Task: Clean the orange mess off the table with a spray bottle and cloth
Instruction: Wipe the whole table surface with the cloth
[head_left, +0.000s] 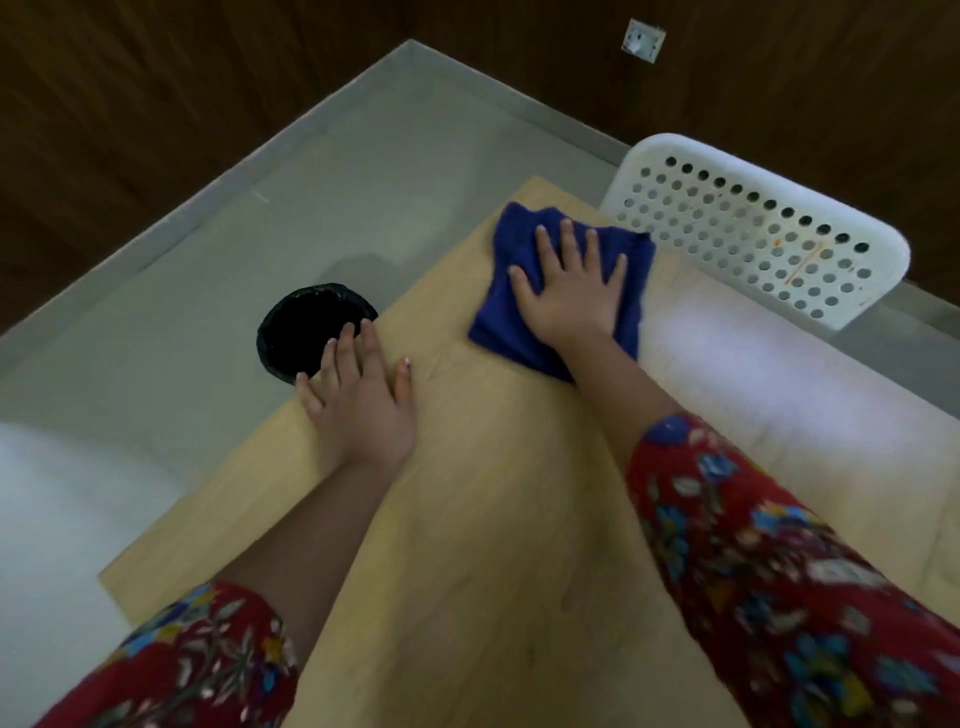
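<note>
A folded dark blue cloth (519, 270) lies near the far end of the light wooden table (493, 493). My right hand (571, 291) presses flat on top of the cloth with fingers spread. At the table's left edge my left hand (358, 395) rests palm down on the wood, fingers apart, holding nothing. I see no spray bottle and no orange mess on the table surface in this view.
A white perforated chair back (753, 228) with faint orange streaks stands at the table's right side. On the grey floor to the left sits a bin lined with a black bag (306, 327). Dark wooden walls enclose the corner.
</note>
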